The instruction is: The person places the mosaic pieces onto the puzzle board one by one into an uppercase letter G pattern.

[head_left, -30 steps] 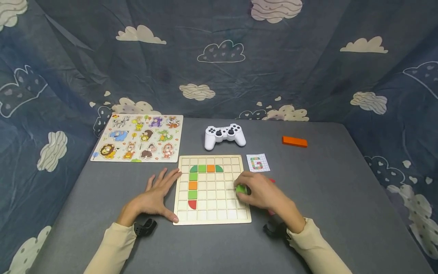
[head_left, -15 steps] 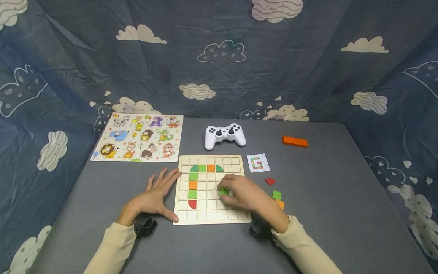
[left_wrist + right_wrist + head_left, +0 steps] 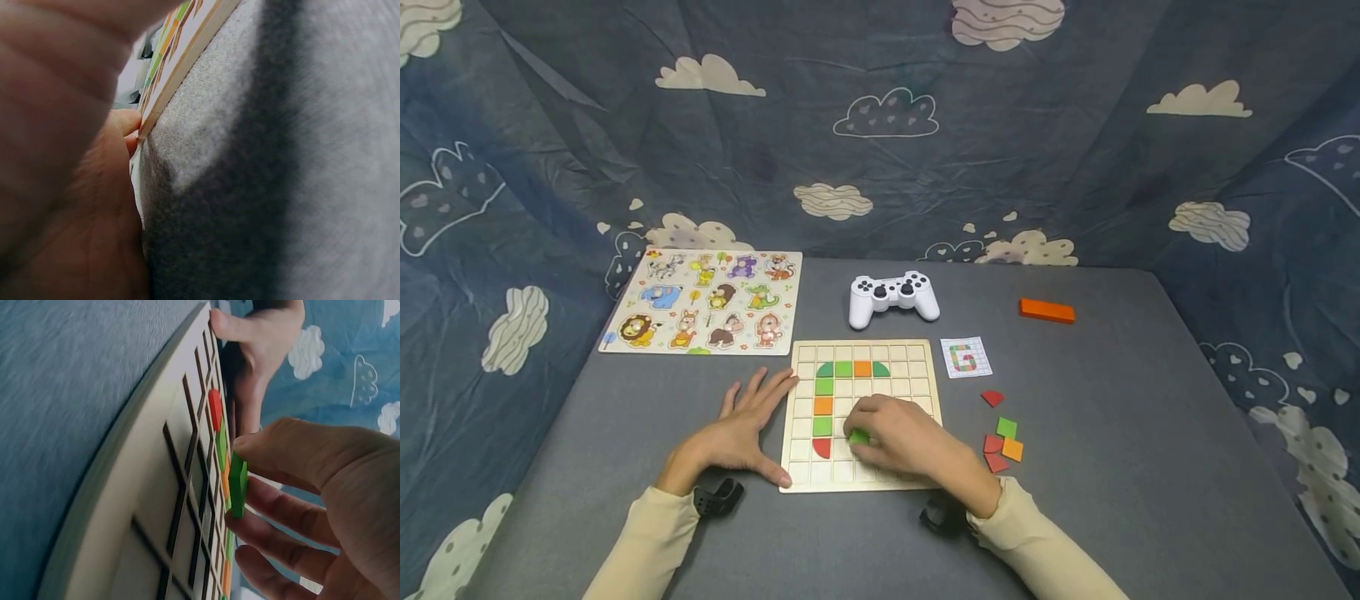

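Observation:
A square wooden grid board [image 3: 910, 482] lies on the table. Along its upper row and left column sit green, orange and red tiles, among them a red quarter-round tile [image 3: 822, 448] at the column's foot. My right hand [image 3: 898, 433] is over the board's lower middle and pinches a green square tile [image 3: 237, 481] between thumb and fingers, just right of that red tile. My left hand [image 3: 741, 433] has its fingers spread at the board's left edge, fingertips and thumb touching its corners. In the left wrist view, a fingertip [image 3: 129, 120] meets the board's side.
Right of the board lie a pattern card [image 3: 966, 357], a red tile [image 3: 992, 398] and a small group of loose tiles [image 3: 1012, 449]. Behind are a white game controller [image 3: 893, 297], an animal puzzle board [image 3: 700, 302] and an orange block [image 3: 1047, 311].
My right hand has moved left across the board with the green tile, from the right edge to the lower middle. The loose tiles at the right have come into sight. My left hand stays put.

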Action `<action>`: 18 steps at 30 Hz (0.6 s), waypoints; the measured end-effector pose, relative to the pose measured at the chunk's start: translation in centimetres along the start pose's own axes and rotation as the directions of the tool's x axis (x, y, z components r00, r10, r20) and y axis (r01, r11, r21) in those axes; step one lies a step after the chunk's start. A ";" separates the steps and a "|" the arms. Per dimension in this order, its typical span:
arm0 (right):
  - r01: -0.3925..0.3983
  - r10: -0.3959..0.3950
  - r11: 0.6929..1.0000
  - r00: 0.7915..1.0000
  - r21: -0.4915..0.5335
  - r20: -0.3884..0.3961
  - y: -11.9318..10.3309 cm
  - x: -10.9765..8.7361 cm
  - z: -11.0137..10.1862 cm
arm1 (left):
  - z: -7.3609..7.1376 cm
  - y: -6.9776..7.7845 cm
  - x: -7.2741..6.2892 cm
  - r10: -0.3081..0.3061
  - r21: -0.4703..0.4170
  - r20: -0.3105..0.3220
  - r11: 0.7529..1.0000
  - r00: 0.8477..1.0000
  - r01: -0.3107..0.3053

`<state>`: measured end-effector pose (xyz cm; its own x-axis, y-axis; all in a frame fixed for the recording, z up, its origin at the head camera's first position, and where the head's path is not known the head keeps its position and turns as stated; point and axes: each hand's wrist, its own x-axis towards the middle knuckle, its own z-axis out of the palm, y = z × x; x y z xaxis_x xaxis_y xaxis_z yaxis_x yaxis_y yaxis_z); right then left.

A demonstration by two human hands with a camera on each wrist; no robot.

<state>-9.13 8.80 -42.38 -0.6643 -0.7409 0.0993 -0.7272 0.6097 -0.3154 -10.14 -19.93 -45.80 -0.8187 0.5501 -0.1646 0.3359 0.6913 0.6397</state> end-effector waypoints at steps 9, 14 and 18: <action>-0.008 0.008 1.000 0.999 0.012 0.044 -1.0 0.7 0.7 | 0.1 0.1 0.0 0.000 -0.008 0.008 1.000 1.000 0.000; -0.006 0.005 1.000 0.999 0.022 0.043 -1.2 0.8 0.9 | 0.0 0.1 0.0 -0.002 -0.003 0.007 1.000 1.000 0.002; 0.000 0.000 1.000 0.999 -0.001 0.038 -1.3 0.9 1.1 | -0.1 0.1 0.0 -0.005 -0.006 0.008 1.000 1.000 0.005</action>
<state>-8.59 6.99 -42.86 -0.6574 -0.7509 0.0629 -0.7271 0.6103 -0.3146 -10.13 -19.87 -45.67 -0.8167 0.5503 -0.1740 0.3290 0.6915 0.6431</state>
